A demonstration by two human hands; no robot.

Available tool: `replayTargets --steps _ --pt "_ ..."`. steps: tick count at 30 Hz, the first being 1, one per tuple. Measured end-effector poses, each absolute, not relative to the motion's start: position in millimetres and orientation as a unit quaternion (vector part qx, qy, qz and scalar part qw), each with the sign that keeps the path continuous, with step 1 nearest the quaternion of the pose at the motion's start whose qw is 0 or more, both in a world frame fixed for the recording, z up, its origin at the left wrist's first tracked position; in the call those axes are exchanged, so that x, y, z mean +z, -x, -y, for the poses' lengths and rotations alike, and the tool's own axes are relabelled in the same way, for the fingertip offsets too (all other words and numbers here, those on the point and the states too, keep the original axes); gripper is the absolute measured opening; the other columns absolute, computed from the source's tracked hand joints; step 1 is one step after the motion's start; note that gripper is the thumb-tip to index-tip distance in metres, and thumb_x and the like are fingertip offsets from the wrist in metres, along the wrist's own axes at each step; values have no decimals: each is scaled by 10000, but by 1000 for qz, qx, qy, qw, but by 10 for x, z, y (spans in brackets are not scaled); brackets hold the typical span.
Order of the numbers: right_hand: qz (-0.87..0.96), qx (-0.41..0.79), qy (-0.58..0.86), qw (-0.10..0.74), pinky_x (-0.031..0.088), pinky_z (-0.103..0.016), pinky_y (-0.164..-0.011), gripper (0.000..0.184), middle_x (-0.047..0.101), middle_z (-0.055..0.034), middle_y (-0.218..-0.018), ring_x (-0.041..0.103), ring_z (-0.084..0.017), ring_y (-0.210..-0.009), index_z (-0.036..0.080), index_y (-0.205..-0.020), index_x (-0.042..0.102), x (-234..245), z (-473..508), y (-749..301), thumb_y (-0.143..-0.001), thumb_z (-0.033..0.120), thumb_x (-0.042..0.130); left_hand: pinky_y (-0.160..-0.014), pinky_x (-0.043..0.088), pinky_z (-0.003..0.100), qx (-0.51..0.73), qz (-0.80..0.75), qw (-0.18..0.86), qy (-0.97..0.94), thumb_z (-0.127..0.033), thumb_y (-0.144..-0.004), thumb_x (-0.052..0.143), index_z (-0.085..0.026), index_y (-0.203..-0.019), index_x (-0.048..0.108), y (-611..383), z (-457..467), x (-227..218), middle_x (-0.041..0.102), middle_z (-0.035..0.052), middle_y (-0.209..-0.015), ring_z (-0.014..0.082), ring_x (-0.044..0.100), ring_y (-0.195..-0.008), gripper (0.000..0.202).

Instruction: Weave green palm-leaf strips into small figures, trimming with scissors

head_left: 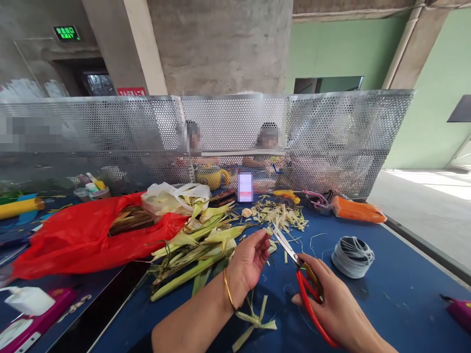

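Note:
My right hand (pixel 329 299) grips a pair of scissors (pixel 285 245) by its red handles, blades pointing up and away from me. Their tips come close to the fingertips of my left hand (pixel 250 260), which pinch a small pale strip of husk (pixel 270 232). A gold bangle (pixel 228 291) circles my left wrist. Just beyond my hands lies a heap of small husk clippings (pixel 281 214). Long green and yellow corn husks (pixel 198 269) are piled to the left. Below my hands, a knotted star-like husk piece (pixel 255 321) rests on the table.
Grey cord is wound on a spool (pixel 353 257) at right, near an orange packet (pixel 358 210). A red plastic bag (pixel 84 235) spreads over the left side. A phone (pixel 245 187) stands before a perforated metal screen (pixel 235 117), behind which people sit. A white bottle (pixel 29 300) lies front left.

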State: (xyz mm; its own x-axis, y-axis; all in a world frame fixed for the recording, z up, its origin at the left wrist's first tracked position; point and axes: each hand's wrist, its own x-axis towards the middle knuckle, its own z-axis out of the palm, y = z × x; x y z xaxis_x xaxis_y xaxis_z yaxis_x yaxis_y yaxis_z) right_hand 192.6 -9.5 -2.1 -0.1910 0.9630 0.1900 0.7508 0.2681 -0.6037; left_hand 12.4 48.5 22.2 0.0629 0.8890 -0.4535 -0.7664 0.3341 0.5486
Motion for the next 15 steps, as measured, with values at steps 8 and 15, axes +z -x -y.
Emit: replayTargets --steps 8,15 --pt "779 90 562 262 516 -322 -643 615 589 -70 -1035 627 -224 -788 245 -1311 437 -75 112 -1923 -758 428 634 -386 423 144 556 -360 749 -38 -93 -827 603 -108 -701 618 -148 -476 226 627 2 -565 66 577 -450 127" --pt "777 110 562 261 506 -309 -636 484 580 -55 -1002 609 -207 -793 251 -1305 431 -78 118 -1924 -854 391 539 -377 411 145 552 -359 752 -47 -81 -820 588 -114 -697 605 -170 -447 203 606 -9 -536 69 568 -436 129"
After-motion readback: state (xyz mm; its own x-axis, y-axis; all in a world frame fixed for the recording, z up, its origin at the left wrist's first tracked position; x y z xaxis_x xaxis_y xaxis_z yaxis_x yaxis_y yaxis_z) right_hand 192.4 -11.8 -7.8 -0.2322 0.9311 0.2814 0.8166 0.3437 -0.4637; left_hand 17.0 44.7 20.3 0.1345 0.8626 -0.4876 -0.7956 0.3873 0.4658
